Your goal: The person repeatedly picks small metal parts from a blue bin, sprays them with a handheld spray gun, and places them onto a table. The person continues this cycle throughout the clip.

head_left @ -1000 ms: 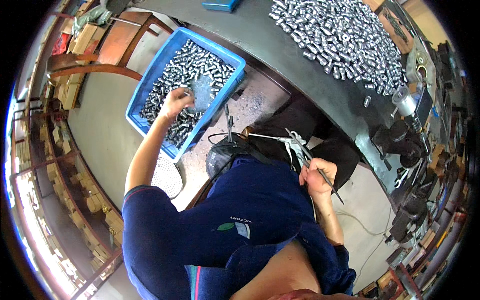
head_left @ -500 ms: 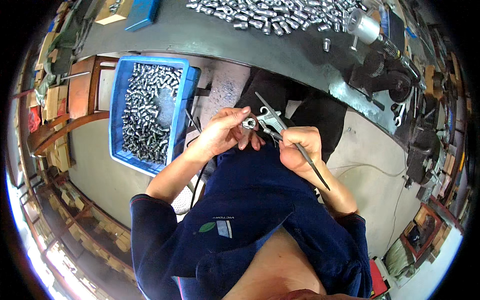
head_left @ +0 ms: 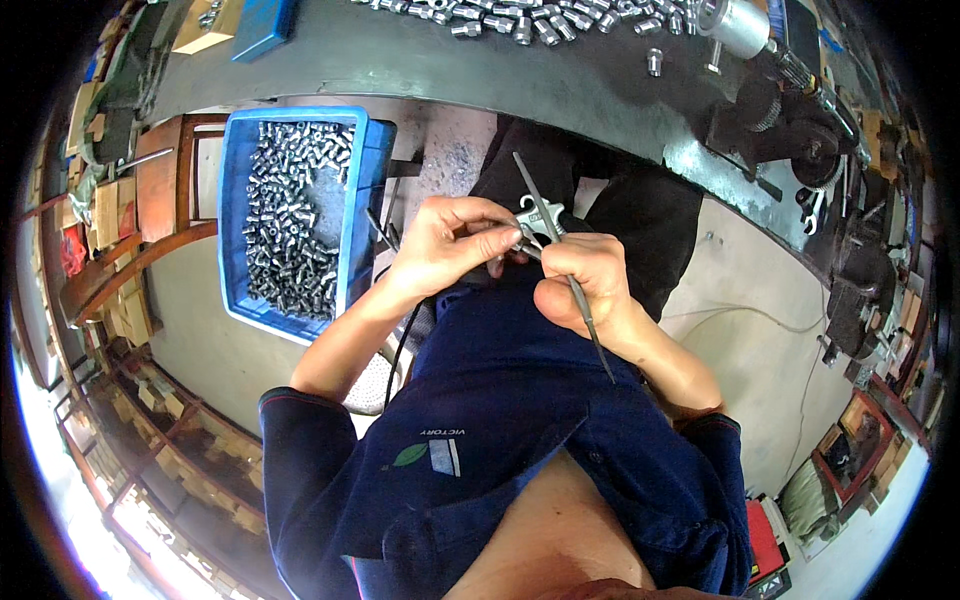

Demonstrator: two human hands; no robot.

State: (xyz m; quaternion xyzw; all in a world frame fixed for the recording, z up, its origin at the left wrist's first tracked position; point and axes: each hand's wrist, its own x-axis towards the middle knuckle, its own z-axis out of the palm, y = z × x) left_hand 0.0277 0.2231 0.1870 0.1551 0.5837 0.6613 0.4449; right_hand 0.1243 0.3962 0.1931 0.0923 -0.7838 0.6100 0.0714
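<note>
My left hand (head_left: 452, 248) is closed, its thumb and fingers pinching a small metal fitting that they mostly hide now. Close against it on the right, my right hand (head_left: 588, 280) is a closed fist. A long, thin, dark file (head_left: 532, 188) runs slantwise through that fist, one pointed end up beyond the fingers and the other down over the forearm. Between the hands shows a silver hooked tool (head_left: 530, 222) with a slim tip near the fitting; its kind is unclear, and the right hand appears to grip it too.
Left of my arms stands a blue crate (head_left: 238, 200) with many metal fittings (head_left: 285, 245). More fittings (head_left: 540, 20) lie on the dark workbench (head_left: 420, 75) ahead, near a blue box (head_left: 262, 28). A bench machine (head_left: 800, 150) stands at right, a wooden chair (head_left: 160, 200) at far left.
My hands have come together, and my left hand has turned so that its fingers cover the fitting, whose open end showed before. My right hand has moved left with the file.
</note>
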